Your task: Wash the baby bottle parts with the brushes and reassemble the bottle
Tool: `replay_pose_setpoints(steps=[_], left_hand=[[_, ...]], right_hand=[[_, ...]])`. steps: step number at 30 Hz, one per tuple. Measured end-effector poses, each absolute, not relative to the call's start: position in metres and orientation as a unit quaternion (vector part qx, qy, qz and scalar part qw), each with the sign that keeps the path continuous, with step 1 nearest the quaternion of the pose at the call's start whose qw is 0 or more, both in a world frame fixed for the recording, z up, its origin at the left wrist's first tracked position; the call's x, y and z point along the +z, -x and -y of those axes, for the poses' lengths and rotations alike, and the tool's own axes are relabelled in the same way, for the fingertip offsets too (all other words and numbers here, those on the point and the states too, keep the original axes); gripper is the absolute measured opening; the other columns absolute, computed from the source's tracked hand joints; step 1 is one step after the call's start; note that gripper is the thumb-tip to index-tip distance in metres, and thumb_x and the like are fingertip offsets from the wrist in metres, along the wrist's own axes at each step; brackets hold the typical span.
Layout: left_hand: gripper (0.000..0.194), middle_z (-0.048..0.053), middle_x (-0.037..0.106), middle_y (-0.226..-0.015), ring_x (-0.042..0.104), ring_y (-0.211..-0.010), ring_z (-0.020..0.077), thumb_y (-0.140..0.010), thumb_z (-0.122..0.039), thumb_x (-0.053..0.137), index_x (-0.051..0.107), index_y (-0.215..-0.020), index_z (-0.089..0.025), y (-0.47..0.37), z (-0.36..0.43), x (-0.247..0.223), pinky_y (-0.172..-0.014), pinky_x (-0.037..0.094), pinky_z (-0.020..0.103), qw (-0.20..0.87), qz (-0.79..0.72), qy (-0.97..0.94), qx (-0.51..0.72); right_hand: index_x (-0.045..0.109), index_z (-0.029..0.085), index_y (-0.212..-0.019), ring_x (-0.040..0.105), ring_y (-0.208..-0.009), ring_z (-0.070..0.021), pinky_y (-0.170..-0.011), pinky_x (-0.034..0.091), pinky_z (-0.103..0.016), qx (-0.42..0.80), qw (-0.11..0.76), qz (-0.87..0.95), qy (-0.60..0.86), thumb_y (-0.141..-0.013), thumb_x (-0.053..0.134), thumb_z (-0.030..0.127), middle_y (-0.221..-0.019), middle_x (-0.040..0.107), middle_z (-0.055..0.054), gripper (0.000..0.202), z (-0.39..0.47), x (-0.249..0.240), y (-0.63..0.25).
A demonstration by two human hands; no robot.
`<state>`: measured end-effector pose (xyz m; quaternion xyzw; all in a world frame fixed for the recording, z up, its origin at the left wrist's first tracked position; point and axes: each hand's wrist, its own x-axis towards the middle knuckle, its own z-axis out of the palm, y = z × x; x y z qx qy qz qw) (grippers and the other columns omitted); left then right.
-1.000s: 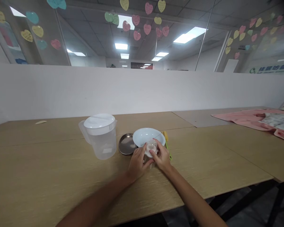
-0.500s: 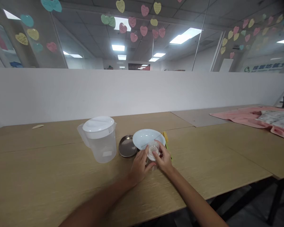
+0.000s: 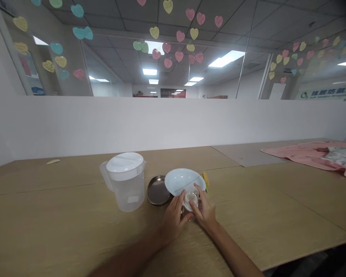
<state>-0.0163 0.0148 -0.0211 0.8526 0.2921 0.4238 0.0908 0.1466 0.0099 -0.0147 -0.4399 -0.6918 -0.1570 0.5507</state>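
Observation:
Between my two hands is a small clear bottle with a white ring-shaped top (image 3: 191, 197), its lower part mostly hidden by fingers. My left hand (image 3: 174, 216) cups it from the left, fingers closed along its side. My right hand (image 3: 205, 209) grips it from the right, with the thumb at the front of the white ring and fingers around the far side. Just behind my hands sits a pale blue-white bowl (image 3: 175, 179) with a thin straight line across it. A round dark metal dish (image 3: 158, 191) lies left of the bowl, partly under its edge.
A clear plastic pitcher with a white lid (image 3: 127, 181) stands to the left. Something yellow and green (image 3: 205, 180) lies behind my right hand. A pink cloth (image 3: 294, 154) covers the far right of the table (image 3: 262, 204). A white wall (image 3: 161, 123) rises behind.
The view has tilted up, so everything sits lower in it. The bottle has turned slightly in my hands, and its white ring shows more plainly. Both hands keep their hold.

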Motion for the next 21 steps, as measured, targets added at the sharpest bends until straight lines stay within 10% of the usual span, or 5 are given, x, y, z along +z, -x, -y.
replay_pose_setpoints(steps=[21], left_hand=[[0.059, 0.015, 0.050, -0.132, 0.047, -0.124, 0.0255, -0.088, -0.039, 0.052, 0.030, -0.139, -0.018, 0.012, -0.007, -0.007, -0.102, 0.041, 0.044, 0.108, -0.283, -0.847, 0.436]], right_hand=[[0.019, 0.014, -0.141, 0.050, -0.116, -0.0275, -0.097, 0.040, -0.051, -0.090, 0.670, 0.597, 0.431, -0.090, 0.038, 0.049, -0.124, 0.049, -0.019, 0.064, -0.020, -0.021, -0.161]])
